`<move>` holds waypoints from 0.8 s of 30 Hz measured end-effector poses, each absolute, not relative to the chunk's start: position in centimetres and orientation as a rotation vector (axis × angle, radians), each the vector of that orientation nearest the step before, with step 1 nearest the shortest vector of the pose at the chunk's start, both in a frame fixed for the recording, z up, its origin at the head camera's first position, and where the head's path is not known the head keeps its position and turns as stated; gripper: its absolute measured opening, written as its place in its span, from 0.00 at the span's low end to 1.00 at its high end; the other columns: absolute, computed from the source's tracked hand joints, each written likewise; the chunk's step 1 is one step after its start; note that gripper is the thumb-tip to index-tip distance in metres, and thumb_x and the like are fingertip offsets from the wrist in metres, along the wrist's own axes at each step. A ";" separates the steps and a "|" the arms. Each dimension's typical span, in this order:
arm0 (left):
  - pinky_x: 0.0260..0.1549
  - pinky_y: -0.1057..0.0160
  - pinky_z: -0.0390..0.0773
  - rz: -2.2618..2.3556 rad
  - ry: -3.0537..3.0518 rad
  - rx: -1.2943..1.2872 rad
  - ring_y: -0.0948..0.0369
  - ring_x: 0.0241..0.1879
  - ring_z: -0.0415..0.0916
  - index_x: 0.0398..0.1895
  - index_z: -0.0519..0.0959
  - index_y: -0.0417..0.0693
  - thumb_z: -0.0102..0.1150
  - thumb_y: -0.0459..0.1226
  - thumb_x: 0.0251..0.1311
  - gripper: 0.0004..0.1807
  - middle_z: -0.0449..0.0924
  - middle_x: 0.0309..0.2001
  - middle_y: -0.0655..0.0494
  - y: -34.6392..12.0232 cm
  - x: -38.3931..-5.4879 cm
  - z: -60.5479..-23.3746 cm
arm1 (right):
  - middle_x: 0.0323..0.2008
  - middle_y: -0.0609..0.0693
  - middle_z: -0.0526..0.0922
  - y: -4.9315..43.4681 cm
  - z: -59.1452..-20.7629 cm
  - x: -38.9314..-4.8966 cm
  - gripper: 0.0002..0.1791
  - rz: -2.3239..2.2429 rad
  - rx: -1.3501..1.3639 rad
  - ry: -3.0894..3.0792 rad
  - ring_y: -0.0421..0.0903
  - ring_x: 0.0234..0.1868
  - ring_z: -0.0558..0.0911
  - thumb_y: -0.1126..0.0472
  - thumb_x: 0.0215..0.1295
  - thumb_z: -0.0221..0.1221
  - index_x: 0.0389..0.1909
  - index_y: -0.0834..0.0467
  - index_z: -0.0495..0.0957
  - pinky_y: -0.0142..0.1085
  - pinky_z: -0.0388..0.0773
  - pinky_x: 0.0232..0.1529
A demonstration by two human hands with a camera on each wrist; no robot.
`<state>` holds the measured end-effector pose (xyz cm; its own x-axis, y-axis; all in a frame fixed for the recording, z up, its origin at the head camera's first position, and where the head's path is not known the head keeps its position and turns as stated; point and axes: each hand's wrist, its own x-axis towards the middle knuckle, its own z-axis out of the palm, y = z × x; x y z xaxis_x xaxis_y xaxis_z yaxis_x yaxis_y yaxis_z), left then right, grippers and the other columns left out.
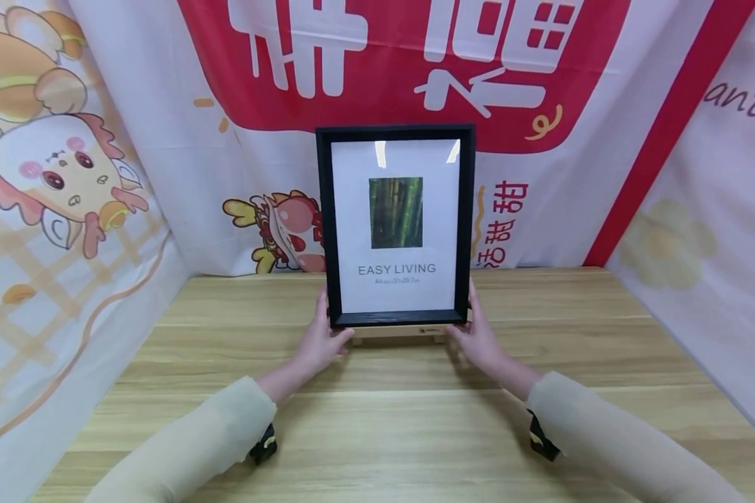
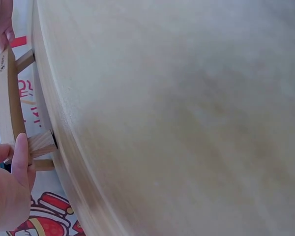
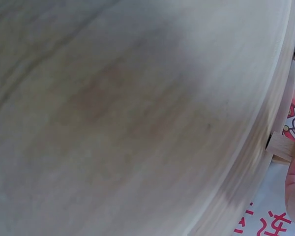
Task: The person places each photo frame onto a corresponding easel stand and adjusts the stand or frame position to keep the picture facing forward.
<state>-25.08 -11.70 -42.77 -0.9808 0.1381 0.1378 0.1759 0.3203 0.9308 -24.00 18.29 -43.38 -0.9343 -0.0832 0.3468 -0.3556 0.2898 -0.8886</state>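
Observation:
A black picture frame [image 1: 324, 230] stands upright in the head view, with a bamboo picture and "EASY LIVING" printed on its white sheet. Below it runs the ledge of a small wooden tabletop easel [image 1: 399, 332], whose short feet [image 2: 43, 142] meet the table in the left wrist view. My left hand [image 1: 319, 341] grips the easel at the frame's lower left corner, thumb at the ledge and fingers up along the side. At the lower right corner my right hand [image 1: 478, 342] holds the easel likewise. The fingers' ends behind are hidden.
The wood-grain table [image 1: 390, 433] reaches back to a printed cloth [image 1: 264, 161] with red and white lettering, just behind the frame. Cloth walls with cartoon prints [image 1: 56, 175] and a flower print [image 1: 667, 244] close the left and right sides.

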 end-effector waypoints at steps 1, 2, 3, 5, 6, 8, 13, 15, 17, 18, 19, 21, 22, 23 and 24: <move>0.24 0.55 0.84 -1.791 -2.527 -0.306 0.44 0.39 0.80 0.76 0.33 0.78 0.61 0.23 0.58 0.60 0.63 0.67 0.36 -11.6 -25.1 -42.7 | 0.62 0.74 0.57 18.3 -43.3 -24.0 0.62 1.695 0.389 -2.333 0.65 0.51 0.76 0.85 0.56 0.56 0.78 0.41 0.33 0.40 0.81 0.47; 0.24 0.55 0.84 -1.792 -2.526 -0.311 0.44 0.41 0.80 0.76 0.33 0.77 0.61 0.23 0.58 0.60 0.63 0.67 0.36 -11.6 -25.1 -42.7 | 0.62 0.73 0.57 18.3 -43.3 -23.9 0.61 1.693 0.372 -2.344 0.65 0.52 0.76 0.85 0.56 0.56 0.78 0.42 0.33 0.40 0.81 0.48; 0.24 0.55 0.84 -1.793 -2.527 -0.307 0.44 0.41 0.80 0.76 0.33 0.78 0.61 0.23 0.58 0.60 0.63 0.67 0.36 -11.5 -25.1 -42.7 | 0.64 0.70 0.58 18.3 -43.1 -23.8 0.61 1.710 0.348 -2.357 0.65 0.54 0.74 0.85 0.56 0.56 0.78 0.42 0.32 0.40 0.80 0.49; 0.25 0.54 0.85 -1.801 -2.527 -0.304 0.44 0.43 0.80 0.75 0.33 0.79 0.62 0.22 0.57 0.61 0.63 0.67 0.36 -11.3 -25.1 -42.6 | 0.65 0.70 0.58 18.4 -42.9 -23.8 0.61 1.713 0.317 -2.381 0.66 0.55 0.74 0.85 0.56 0.56 0.78 0.43 0.31 0.40 0.80 0.49; 0.25 0.54 0.85 -1.804 -2.527 -0.299 0.44 0.43 0.80 0.75 0.33 0.79 0.62 0.22 0.57 0.61 0.63 0.66 0.36 -11.2 -25.1 -42.6 | 0.65 0.70 0.57 18.5 -42.9 -23.8 0.61 1.713 0.308 -2.391 0.66 0.55 0.74 0.85 0.56 0.56 0.78 0.42 0.31 0.38 0.80 0.49; 0.25 0.54 0.85 -1.808 -2.530 -0.295 0.44 0.44 0.79 0.75 0.33 0.80 0.62 0.22 0.57 0.62 0.62 0.67 0.35 -11.1 -25.1 -42.6 | 0.66 0.69 0.57 18.6 -42.9 -23.7 0.62 1.712 0.297 -2.402 0.66 0.55 0.74 0.85 0.57 0.56 0.77 0.41 0.31 0.39 0.81 0.48; 0.25 0.55 0.85 -1.817 -2.532 -0.300 0.44 0.45 0.79 0.75 0.33 0.80 0.61 0.22 0.57 0.62 0.61 0.68 0.35 -10.9 -25.1 -42.6 | 0.67 0.68 0.55 18.9 -42.9 -23.6 0.62 1.706 0.278 -2.421 0.67 0.54 0.75 0.84 0.57 0.56 0.77 0.40 0.30 0.41 0.81 0.48; 0.25 0.55 0.85 -1.820 -2.533 -0.300 0.45 0.44 0.79 0.75 0.33 0.80 0.61 0.22 0.58 0.61 0.62 0.68 0.36 -10.9 -25.1 -42.5 | 0.68 0.68 0.55 18.9 -42.9 -23.6 0.62 1.703 0.265 -2.426 0.66 0.55 0.74 0.84 0.57 0.56 0.77 0.38 0.30 0.43 0.80 0.50; 0.26 0.54 0.85 -1.823 -2.536 -0.301 0.45 0.44 0.79 0.75 0.33 0.80 0.61 0.23 0.58 0.61 0.62 0.67 0.37 -10.9 -25.0 -42.5 | 0.68 0.67 0.55 18.9 -42.9 -23.7 0.63 1.703 0.260 -2.430 0.66 0.57 0.73 0.84 0.58 0.56 0.77 0.36 0.29 0.45 0.79 0.52; 0.26 0.55 0.85 -1.825 -2.539 -0.301 0.45 0.44 0.79 0.75 0.32 0.80 0.61 0.23 0.58 0.61 0.62 0.68 0.37 -10.9 -25.0 -42.4 | 0.68 0.67 0.55 18.9 -43.0 -23.7 0.63 1.696 0.256 -2.434 0.65 0.57 0.72 0.83 0.58 0.56 0.76 0.36 0.29 0.46 0.78 0.53; 0.26 0.55 0.85 -1.824 -2.542 -0.301 0.45 0.44 0.79 0.75 0.32 0.80 0.61 0.23 0.58 0.61 0.62 0.68 0.37 -11.0 -25.0 -42.4 | 0.68 0.67 0.55 18.9 -43.0 -23.7 0.63 1.692 0.256 -2.435 0.65 0.58 0.72 0.84 0.58 0.56 0.76 0.35 0.29 0.46 0.78 0.53; 0.25 0.55 0.85 -1.821 -2.541 -0.304 0.44 0.45 0.79 0.75 0.32 0.80 0.61 0.23 0.59 0.61 0.62 0.68 0.37 -11.0 -25.1 -42.4 | 0.67 0.67 0.56 18.8 -43.0 -23.7 0.63 1.691 0.253 -2.437 0.64 0.58 0.72 0.84 0.58 0.56 0.76 0.34 0.30 0.47 0.77 0.54; 0.25 0.55 0.85 -1.821 -2.539 -0.305 0.44 0.45 0.79 0.75 0.32 0.80 0.61 0.23 0.59 0.61 0.61 0.68 0.37 -11.1 -25.1 -42.4 | 0.67 0.67 0.56 18.8 -43.0 -23.7 0.63 1.688 0.257 -2.435 0.65 0.58 0.72 0.84 0.58 0.56 0.76 0.34 0.30 0.47 0.77 0.54; 0.25 0.55 0.85 -1.819 -2.537 -0.307 0.44 0.46 0.78 0.75 0.32 0.81 0.61 0.23 0.59 0.61 0.61 0.68 0.37 -11.1 -25.1 -42.4 | 0.67 0.67 0.57 18.8 -43.0 -23.7 0.63 1.686 0.266 -2.433 0.65 0.58 0.72 0.84 0.58 0.56 0.76 0.34 0.30 0.47 0.78 0.54; 0.25 0.55 0.84 -1.815 -2.535 -0.308 0.43 0.46 0.78 0.75 0.32 0.81 0.61 0.23 0.59 0.60 0.61 0.68 0.36 -11.1 -25.1 -42.4 | 0.66 0.67 0.57 18.8 -43.0 -23.7 0.63 1.687 0.272 -2.427 0.65 0.58 0.72 0.84 0.58 0.56 0.76 0.34 0.30 0.47 0.78 0.54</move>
